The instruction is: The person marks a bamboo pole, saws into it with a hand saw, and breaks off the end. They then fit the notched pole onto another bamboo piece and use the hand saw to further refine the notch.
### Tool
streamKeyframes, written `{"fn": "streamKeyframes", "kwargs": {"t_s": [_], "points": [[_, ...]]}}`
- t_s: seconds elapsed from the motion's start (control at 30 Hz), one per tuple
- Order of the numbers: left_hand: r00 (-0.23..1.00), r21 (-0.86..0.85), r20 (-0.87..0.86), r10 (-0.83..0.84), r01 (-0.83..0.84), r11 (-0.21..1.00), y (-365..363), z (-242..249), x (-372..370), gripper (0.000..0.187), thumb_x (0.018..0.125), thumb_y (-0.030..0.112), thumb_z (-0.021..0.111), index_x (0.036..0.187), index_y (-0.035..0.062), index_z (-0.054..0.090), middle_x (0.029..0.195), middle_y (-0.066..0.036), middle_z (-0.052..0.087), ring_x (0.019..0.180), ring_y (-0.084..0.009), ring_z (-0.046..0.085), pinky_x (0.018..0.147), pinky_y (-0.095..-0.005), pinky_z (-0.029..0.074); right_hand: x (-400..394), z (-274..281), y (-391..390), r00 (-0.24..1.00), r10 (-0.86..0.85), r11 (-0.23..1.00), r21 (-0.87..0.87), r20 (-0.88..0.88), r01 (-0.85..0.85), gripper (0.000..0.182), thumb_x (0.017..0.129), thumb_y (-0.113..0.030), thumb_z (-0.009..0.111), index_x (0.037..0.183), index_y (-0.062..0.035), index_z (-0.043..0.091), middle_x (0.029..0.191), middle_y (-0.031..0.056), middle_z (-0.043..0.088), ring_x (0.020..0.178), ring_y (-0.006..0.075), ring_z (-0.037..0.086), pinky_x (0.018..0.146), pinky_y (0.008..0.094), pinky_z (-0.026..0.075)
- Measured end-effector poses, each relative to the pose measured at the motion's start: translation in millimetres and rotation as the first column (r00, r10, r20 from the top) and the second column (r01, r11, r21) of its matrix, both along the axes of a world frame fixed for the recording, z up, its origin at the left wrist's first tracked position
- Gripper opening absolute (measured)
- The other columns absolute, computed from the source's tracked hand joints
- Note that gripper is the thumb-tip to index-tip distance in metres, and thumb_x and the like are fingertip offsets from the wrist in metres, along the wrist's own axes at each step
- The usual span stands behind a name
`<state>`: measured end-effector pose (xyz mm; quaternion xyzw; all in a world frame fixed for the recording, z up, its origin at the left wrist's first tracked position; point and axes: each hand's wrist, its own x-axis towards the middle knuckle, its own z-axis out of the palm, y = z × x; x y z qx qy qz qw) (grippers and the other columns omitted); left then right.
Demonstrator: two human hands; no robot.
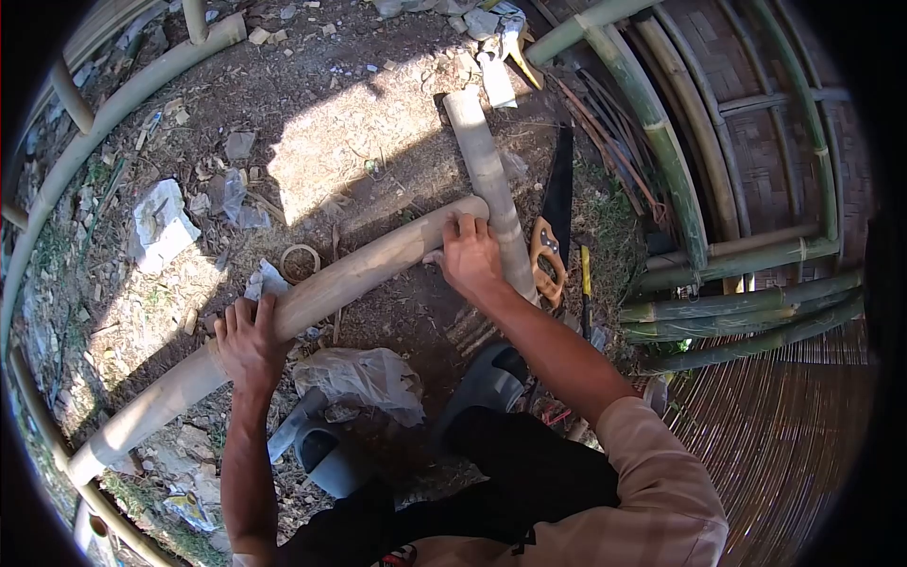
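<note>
A long, thick bamboo pole slants across the ground before me, from the lower left up to the middle. My left hand is wrapped over it left of centre. Near the pole's right end, my right hand grips it from above, fingers curled over the top. That end meets the side of a second bamboo pole, which lies crosswise. Just right of the second pole lies a handsaw with a wooden handle, its dark blade pointing away. Beside the saw is a thin yellow-and-black tool.
A crumpled plastic bag lies between the long pole and my feet in grey shoes. Beyond the pole is a bamboo ring. Green bamboo poles are stacked at the right by a woven wall. Scraps and wood chips litter the dirt.
</note>
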<state>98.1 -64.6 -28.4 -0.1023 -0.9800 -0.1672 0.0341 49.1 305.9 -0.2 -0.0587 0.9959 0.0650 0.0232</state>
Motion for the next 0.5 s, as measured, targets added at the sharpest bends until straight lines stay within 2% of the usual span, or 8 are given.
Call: {"fn": "streamKeyframes", "kwargs": {"t_s": [0.13,0.2,0.5], "points": [[1.000,-0.003,-0.013,-0.002,0.002,1.000,-0.5,-0.1,0.0,0.081,0.052,0.018,0.097,0.127,0.0147,0.065,0.105,-0.007,0.060,0.102,-0.0292,0.061,0.089,-0.0453,0.042,1.4,2.7,-2.2,1.000,-0.001,1.000,-0.031,-0.005,0.000,0.073,0.084,-0.036,0.082,0.138,0.0077,0.058,0.131,0.0220,0.057,0.120,0.0423,0.056,0.101,0.0514,0.048],[1.000,0.015,-0.002,0.000,0.000,1.000,0.2,2.0,-0.3,0.076,0.054,0.019,0.097,0.123,0.0181,0.064,0.103,-0.006,0.058,0.101,-0.0285,0.060,0.088,-0.0457,0.042,1.8,3.5,-2.6,1.000,-0.005,1.000,-0.020,-0.002,0.005,0.073,0.085,-0.037,0.082,0.138,0.0079,0.058,0.131,0.0219,0.057,0.121,0.0426,0.056,0.102,0.0514,0.048],[1.000,-0.005,0.019,0.006,-0.005,1.000,0.0,3.7,-0.1,0.080,0.053,0.021,0.098,0.126,0.0181,0.064,0.103,-0.007,0.058,0.102,-0.0284,0.059,0.088,-0.0451,0.041,0.6,4.3,-2.5,1.000,0.004,1.000,-0.005,0.016,-0.004,0.077,0.085,-0.042,0.081,0.138,0.0082,0.058,0.133,0.0234,0.058,0.119,0.0418,0.058,0.100,0.0530,0.049]]}}
